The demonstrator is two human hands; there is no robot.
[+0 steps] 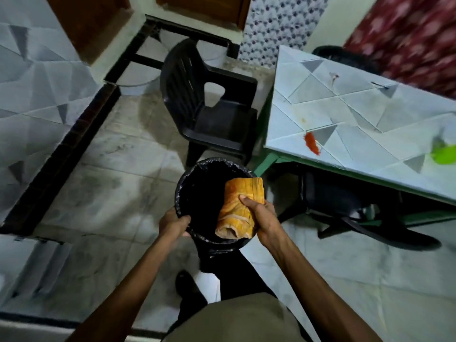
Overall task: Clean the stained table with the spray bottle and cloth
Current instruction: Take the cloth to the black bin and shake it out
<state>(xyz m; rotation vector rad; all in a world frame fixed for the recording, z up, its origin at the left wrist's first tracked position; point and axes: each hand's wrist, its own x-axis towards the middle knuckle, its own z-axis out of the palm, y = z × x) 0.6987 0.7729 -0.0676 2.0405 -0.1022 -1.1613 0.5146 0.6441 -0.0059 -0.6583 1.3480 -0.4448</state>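
Floor (123,154): pale marbled tiles, dull and smudged. Left wall (37,77): grey-white tiles with dark triangle motifs, edged at floor level by a black skirting band (61,154). Far wall: cream plaster with two brown wooden panels (93,23); beside them hangs a white curtain (276,28) with a dark print, and a red patterned cloth (407,38) at far right. A black plastic chair (209,112) stands just beside the table (357,149), which has a tiled top on a green frame. A second black chair (345,201) sits under the table. Lighting is dim and even.
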